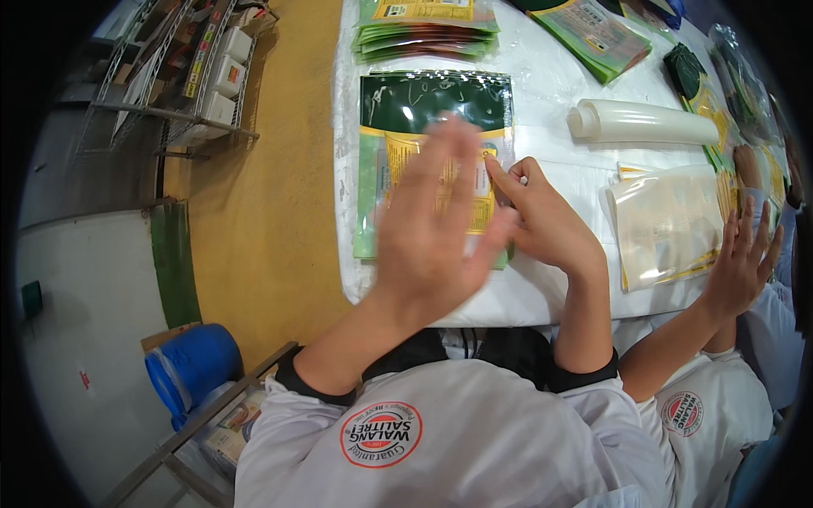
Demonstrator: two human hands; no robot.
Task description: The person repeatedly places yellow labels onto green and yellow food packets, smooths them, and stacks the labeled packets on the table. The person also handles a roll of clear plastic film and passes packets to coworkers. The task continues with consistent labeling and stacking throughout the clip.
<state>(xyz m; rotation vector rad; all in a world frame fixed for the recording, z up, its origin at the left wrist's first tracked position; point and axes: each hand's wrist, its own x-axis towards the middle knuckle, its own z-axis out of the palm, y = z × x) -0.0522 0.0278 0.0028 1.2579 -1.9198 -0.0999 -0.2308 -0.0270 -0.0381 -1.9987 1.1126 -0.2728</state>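
A flat plastic packaging pouch (438, 105) lies before me on the white-covered table, with a dark green upper band and yellow printed panels. More green-edged pouches show beneath it. My left hand (432, 222), blurred by motion, is stretched out over the pouch's middle and hides much of its print. Nothing shows in that hand. By the pouch's right edge is my right hand (546, 213), its thumb on or just above the surface beside a small white label (483, 178). Its other fingers are curled, and whether they pinch anything is hidden.
Beyond the pouch is a stack of similar pouches (425, 41). To the right lie a roll of translucent film (654, 124) and a pale sheet (667, 222) over yellow-edged packs. A co-worker's hand (740, 267) is close by. Wire shelving (171, 114) and a blue drum (194, 365) stand left.
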